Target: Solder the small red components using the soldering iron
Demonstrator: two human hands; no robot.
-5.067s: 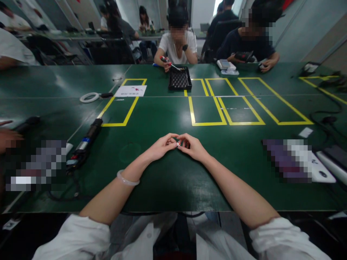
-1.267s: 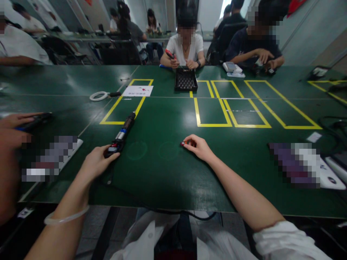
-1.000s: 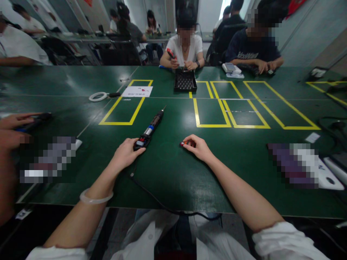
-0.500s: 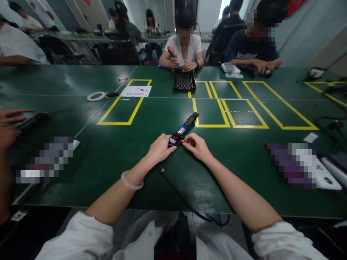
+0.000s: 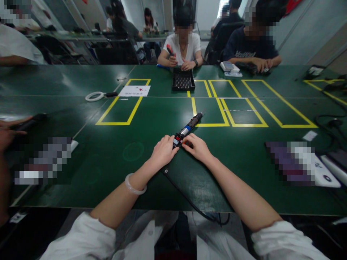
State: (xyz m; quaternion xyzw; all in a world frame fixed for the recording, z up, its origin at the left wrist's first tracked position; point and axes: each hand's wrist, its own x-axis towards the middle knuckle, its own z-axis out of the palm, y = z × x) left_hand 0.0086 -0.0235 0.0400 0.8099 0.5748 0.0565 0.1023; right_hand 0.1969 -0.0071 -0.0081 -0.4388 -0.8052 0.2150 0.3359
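An opened electric screwdriver (image 5: 186,130) lies slanted on the green table, its tip pointing away to the right. Its black shell exposes a silver and blue motor and small red and white parts. My left hand (image 5: 163,150) is closed around its near end, with the thumb beside the shell. At the tool's right side, my right hand (image 5: 200,147) has thumb and fingers bent together by a small orange-red part (image 5: 188,144), mostly hidden by the fingers. A black cord (image 5: 187,197) runs from under my left hand over the table edge.
Yellow tape rectangles (image 5: 213,125) mark the green table (image 5: 108,187). Across it, a person holds a red-handled tool (image 5: 170,49) over a black tray (image 5: 183,86). A white ring with black handle (image 5: 94,96) and paper card (image 5: 135,90) lie left; blurred flat items (image 5: 290,162) sit right.
Both hands and the screwdriver have shifted slightly to the right and the tool lies a little farther off. The orange-red part by my right fingers shows from a different angle.
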